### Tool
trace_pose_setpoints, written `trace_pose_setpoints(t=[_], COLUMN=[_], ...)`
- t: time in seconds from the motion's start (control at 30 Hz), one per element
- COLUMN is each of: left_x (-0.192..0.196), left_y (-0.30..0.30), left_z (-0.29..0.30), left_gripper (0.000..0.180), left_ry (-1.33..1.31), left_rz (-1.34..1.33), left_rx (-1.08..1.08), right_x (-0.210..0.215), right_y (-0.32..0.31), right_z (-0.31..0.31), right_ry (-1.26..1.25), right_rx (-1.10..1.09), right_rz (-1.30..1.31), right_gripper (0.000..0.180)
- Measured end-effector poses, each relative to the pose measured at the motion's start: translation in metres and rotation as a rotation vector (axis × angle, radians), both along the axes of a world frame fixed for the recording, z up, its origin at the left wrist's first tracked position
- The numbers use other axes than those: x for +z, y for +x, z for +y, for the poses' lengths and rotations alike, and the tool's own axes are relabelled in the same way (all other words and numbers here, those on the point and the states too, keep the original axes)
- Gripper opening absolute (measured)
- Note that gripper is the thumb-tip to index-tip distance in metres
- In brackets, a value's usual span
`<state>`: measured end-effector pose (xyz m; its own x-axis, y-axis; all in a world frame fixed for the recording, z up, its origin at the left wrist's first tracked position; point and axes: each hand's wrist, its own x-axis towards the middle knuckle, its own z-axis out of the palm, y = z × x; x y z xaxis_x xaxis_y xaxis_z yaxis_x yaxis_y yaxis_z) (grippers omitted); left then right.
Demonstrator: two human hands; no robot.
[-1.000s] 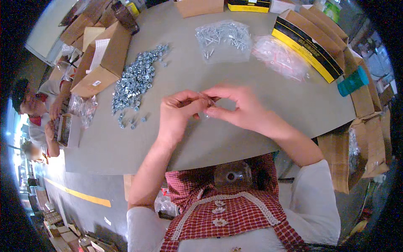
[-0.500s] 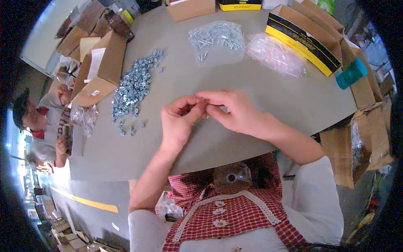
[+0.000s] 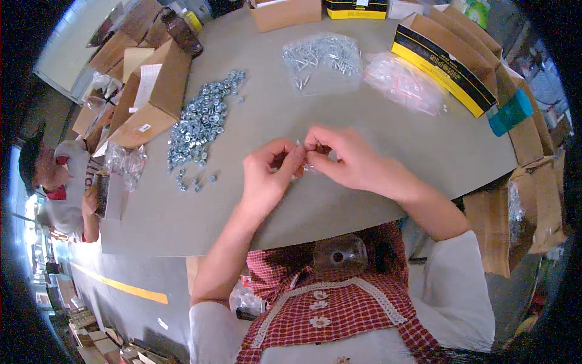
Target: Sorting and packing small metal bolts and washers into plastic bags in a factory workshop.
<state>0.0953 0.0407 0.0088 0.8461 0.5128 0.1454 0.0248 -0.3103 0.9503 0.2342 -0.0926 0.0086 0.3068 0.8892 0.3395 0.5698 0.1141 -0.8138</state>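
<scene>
Over the near middle of the grey table [image 3: 254, 121], my left hand [image 3: 267, 176] and my right hand [image 3: 348, 161] meet at the fingertips. Both are closed in a pinch on something small, with a clear or whitish bit showing between them; its kind cannot be made out. To the left lies a heap of shiny metal nuts [image 3: 203, 115], a few of them strayed toward the near side. Beyond my hands, silvery screws [image 3: 321, 54] lie on a clear plastic bag [image 3: 318, 85]. Small clear bags with red lines [image 3: 403, 82] are piled right of the screws.
A black and yellow box [image 3: 445, 70] and a teal cup [image 3: 511, 113] line the right edge. An open cardboard box [image 3: 148, 100] and a dark bottle [image 3: 182, 33] stand at the left. Past that box, another person [image 3: 63, 176] works. A clear container [image 3: 339, 255] is by my lap.
The view has shifted slightly, so the table's things appear a little to the right. My right fingers have curled more at the tips, and a clear or whitish bit now shows between my hands.
</scene>
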Motion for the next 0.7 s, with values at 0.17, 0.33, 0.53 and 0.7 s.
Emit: trace_pose_setpoints(t=[0.17, 0.33, 0.53, 0.7], left_x=[-0.007, -0.001, 0.004, 0.000], left_y=[-0.001, -0.002, -0.002, 0.000], left_z=[-0.002, -0.004, 0.003, 0.002], left_gripper=[0.011, 0.019, 0.018, 0.021], left_ry=[0.440, 0.632, 0.221, 0.214], left_rz=[-0.046, 0.025, 0.031, -0.037], left_rx=[0.090, 0.130, 0.047, -0.062], right_x=[-0.003, -0.007, -0.001, -0.005], right_y=[-0.007, -0.009, -0.002, -0.004], right_z=[0.001, 0.001, -0.001, -0.001], right_ry=[0.040, 0.051, 0.097, 0.093], right_rx=[-0.135, -0.281, -0.154, -0.083], right_rz=[-0.314, -0.510, -0.278, -0.222], right_gripper=[0.014, 0.016, 0.016, 0.016])
